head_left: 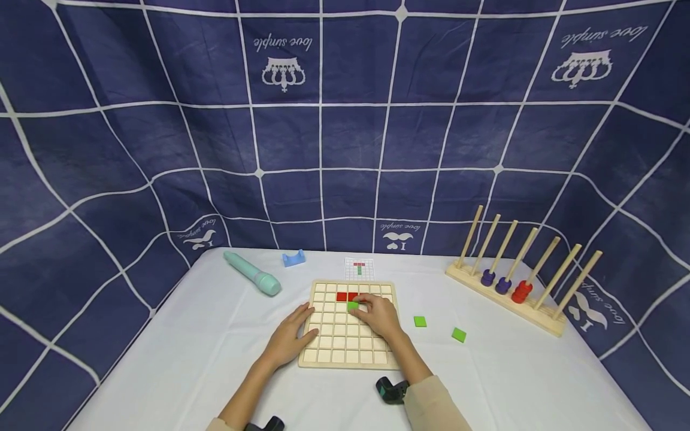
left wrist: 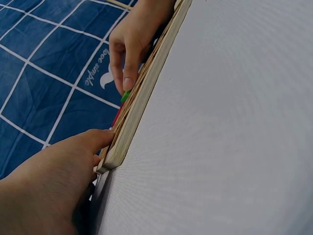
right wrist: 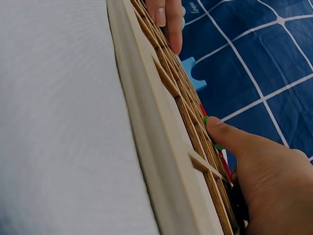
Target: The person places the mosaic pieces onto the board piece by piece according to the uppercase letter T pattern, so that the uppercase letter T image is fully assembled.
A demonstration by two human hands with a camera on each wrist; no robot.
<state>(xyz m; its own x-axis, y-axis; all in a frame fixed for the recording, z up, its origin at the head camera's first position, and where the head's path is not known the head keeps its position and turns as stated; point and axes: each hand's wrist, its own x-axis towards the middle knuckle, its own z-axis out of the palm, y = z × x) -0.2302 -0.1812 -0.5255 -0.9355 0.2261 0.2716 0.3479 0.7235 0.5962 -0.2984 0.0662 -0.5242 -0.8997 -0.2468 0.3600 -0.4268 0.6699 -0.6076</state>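
Tiles [head_left: 342, 297] on board [head_left: 339, 342], card [head_left: 359, 270] behind, rack [head_left: 507, 301] right

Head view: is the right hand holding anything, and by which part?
Yes, a green tile, pinched by its edges between thumb and fingers of the right hand.

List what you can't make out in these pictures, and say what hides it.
Head view: several cells of the pale square wooden grid board, covered by the right hand.
Left wrist view: whether the flat green square tile touches its cell, hidden by the low angle across the board.
Head view: grid count on the white red-and-green-patterned card, too small.
Head view: the lower-left black device, cut off by the bottom edge.
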